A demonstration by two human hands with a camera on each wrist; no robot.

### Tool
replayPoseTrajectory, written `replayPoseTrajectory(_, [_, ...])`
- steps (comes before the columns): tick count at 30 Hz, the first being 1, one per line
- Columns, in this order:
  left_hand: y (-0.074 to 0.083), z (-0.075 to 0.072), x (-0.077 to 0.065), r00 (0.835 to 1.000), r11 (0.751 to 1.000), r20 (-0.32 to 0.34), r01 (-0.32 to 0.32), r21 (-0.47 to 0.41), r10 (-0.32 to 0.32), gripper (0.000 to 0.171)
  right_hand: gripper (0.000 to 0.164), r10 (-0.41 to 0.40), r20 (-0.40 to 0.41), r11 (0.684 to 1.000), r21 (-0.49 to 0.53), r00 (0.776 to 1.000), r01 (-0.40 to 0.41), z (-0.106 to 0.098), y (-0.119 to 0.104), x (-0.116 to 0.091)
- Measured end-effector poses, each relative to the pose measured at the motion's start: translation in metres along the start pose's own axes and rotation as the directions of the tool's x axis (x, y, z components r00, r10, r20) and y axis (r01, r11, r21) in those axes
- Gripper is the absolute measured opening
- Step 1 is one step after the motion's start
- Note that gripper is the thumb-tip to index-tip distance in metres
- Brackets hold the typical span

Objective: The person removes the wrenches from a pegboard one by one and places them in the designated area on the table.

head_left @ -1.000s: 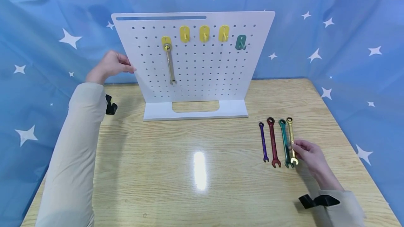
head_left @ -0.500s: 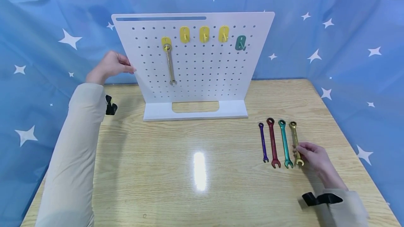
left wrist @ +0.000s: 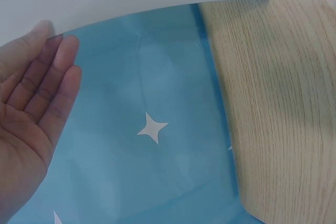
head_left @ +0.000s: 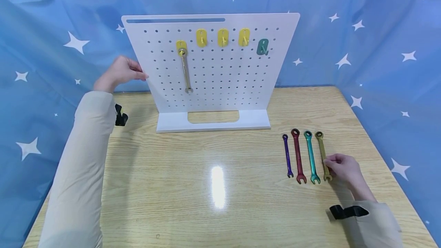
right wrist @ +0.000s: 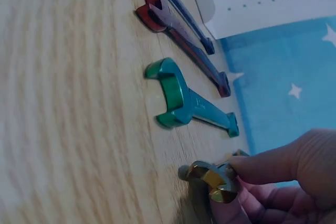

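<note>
My right hand (head_left: pixel 344 169) pinches a gold combination wrench (head_left: pixel 322 147) near its open end, between thumb and fingers. In the right wrist view the open jaw of this gold wrench (right wrist: pixel 214 181) points toward the camera. Left of it lie a green wrench (head_left: pixel 311 156), a dark red wrench (head_left: pixel 298 156) and a smaller purple wrench (head_left: pixel 287 156), roughly parallel, ring ends away from me. At the far left, my left hand (head_left: pixel 121 72) holds the side edge of a white pegboard (head_left: pixel 224 81), thumb in front and fingers behind. A silvery wrench (head_left: pixel 186 71) hangs on the board's leftmost yellow hook (head_left: pixel 181 44).
Three more yellow hooks, including the middle one (head_left: pixel 222 37), and a green hook (head_left: pixel 263 46) stick out from the pegboard. Its flat base (head_left: pixel 172 122) stands on the wooden table (head_left: pixel 165 186). A blue star-patterned cloth (head_left: pixel 382 49) surrounds the table's back and sides.
The gold wrench, first lying against the green wrench, has moved right in my right hand, leaving a gap. It has shifted only slightly in the last half second. My left hand stays put.
</note>
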State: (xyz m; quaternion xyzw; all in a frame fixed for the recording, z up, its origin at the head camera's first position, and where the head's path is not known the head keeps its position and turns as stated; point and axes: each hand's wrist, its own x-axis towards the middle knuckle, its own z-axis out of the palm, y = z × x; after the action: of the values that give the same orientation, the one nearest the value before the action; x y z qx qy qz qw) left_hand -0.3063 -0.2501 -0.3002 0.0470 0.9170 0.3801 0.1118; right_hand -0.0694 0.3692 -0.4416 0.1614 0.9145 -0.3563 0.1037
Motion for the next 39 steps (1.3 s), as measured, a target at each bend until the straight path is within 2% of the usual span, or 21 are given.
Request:
replayPoseTrajectory(23, [0.001, 0.001, -0.002, 1.000, 1.000, -0.010, -0.008, 0.014, 0.008, 0.028, 0.024, 0.050, -0.006, 0.997, -0.056, 0.999, -0.050, -0.003, -0.003, 0.003])
replayPoseTrajectory(27, [0.002, 0.001, -0.002, 1.000, 1.000, -0.008, -0.009, 0.020, 0.009, 0.028, 0.027, 0.037, -0.028, 0.999, -0.036, 0.999, -0.038, -0.003, -0.001, 0.003])
replayPoseTrajectory(33, [0.003, 0.001, 0.000, 1.000, 1.000, -0.004, -0.012, 0.027, 0.012, 0.028, 0.036, -0.021, -0.125, 1.000, -0.010, 0.992, 0.020, -0.001, -0.006, 0.004])
replayPoseTrajectory(39, [0.001, 0.000, 0.000, 1.000, 1.000, -0.011, -0.003, 0.018, 0.004, 0.029, 0.036, -0.035, -0.131, 0.988, 0.143, 0.991, 0.054, 0.002, -0.012, 0.024])
